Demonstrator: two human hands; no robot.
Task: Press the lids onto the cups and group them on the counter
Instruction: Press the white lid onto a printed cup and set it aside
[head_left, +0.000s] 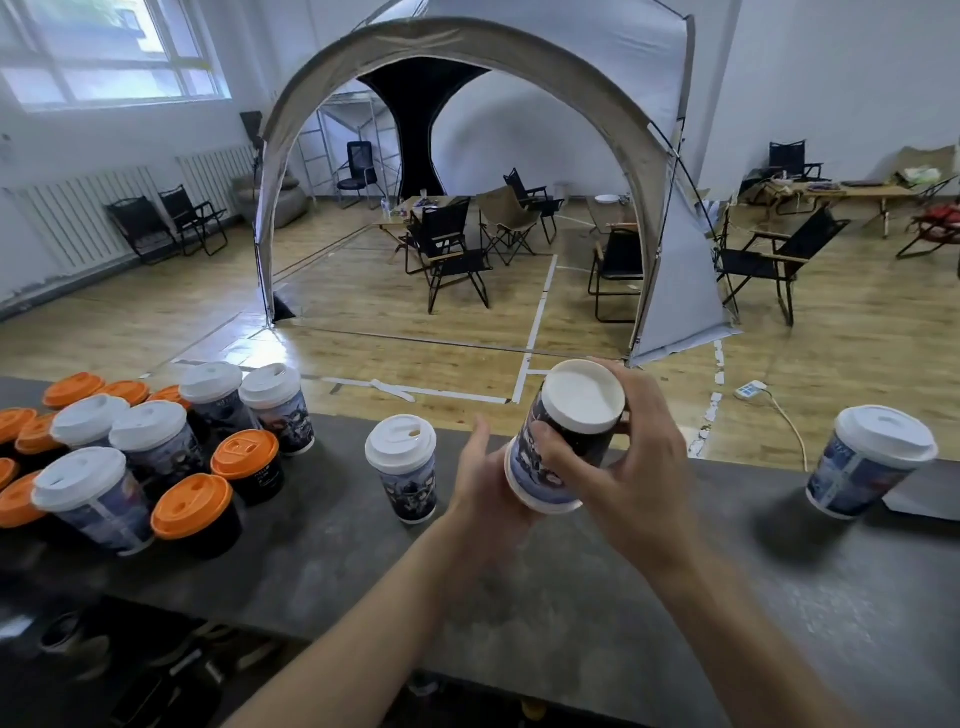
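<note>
Both forearms reach in from the near edge over the dark bench (571, 597), meeting at a printed paper cup (563, 452) held above it, a little right of the middle. The cup is tilted: its narrow end, a plain white recessed disc, faces up toward the camera, and its wider white-rimmed end points down to the left. The right grip (639, 467) wraps the cup from the right, fingers curled round the far side and thumb pressed on the near wall. The left grip (480, 483) lies against the wide lower end with its visible fingers straight, cradling rather than clasping.

Just left of the hands a single white-lidded cup (400, 467) stands on the bench. Further left is a cluster of cups (150, 441), some with white lids and some with orange lids (195, 512), packed close together. Well apart, at the far right, another lidded cup (872, 462) stands alone. Beyond the bench a wooden floor (156, 322) carries an arched tent (670, 218) and folding chairs (447, 254).
</note>
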